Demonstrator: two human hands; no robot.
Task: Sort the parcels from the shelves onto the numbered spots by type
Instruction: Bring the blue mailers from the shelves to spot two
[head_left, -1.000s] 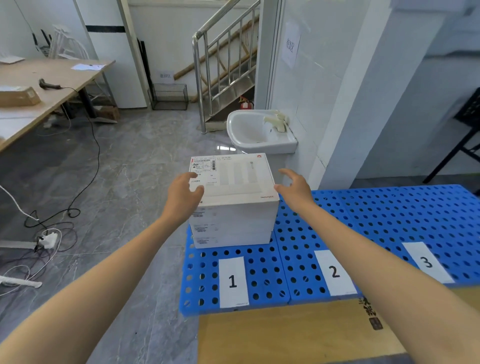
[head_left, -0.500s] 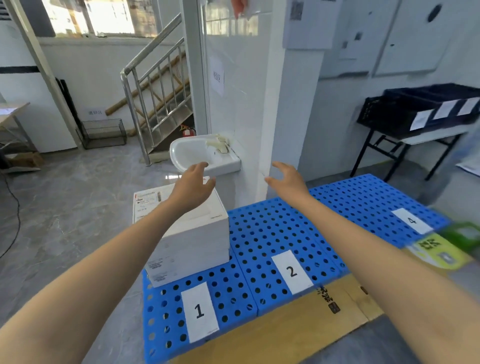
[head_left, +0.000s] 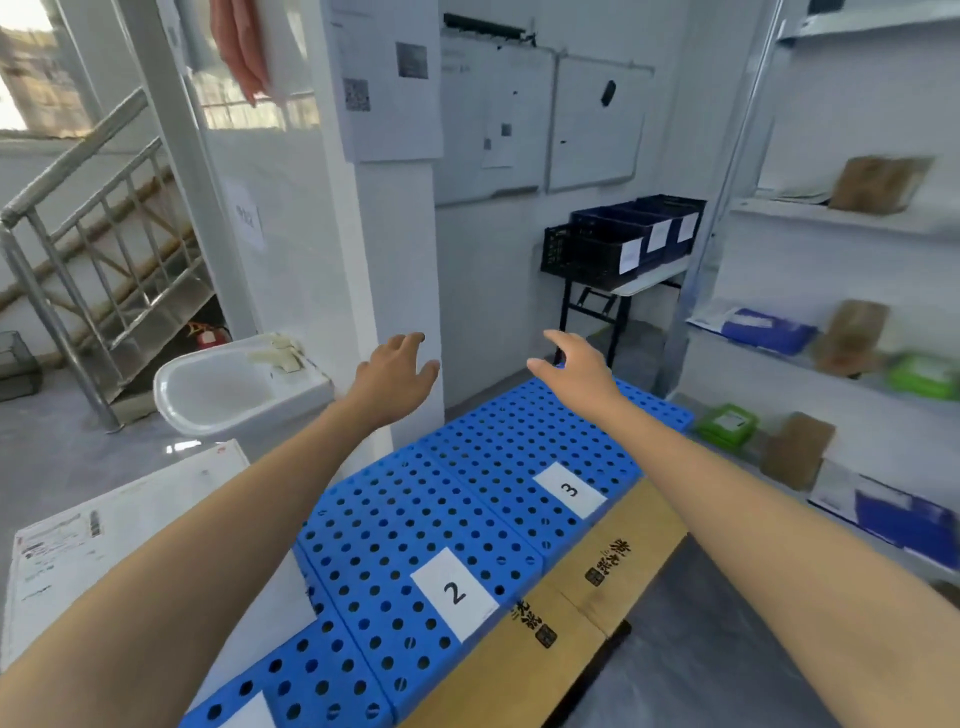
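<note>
Cardboard box (head_left: 104, 530), white, left of blue perforated plastic pallet (head_left: 405, 525); left hand (head_left: 395, 371), right hand (head_left: 576, 366) above it, spread empty.

Parcel sorting room, metal shelves (head_left: 831, 218) of packages, numbered blue pallets (head_left: 467, 499), crates (head_left: 613, 244), whiteboard (head_left: 592, 124)

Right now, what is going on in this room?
A person is sorting bare-handed. The left hand and right hand are open and empty, raised above the blue perforated plastic pallet. A white cardboard box stands at its left end; spot 2 and spot 3 are bare. Brown, blue and green parcels wait on the white shelves.
</note>
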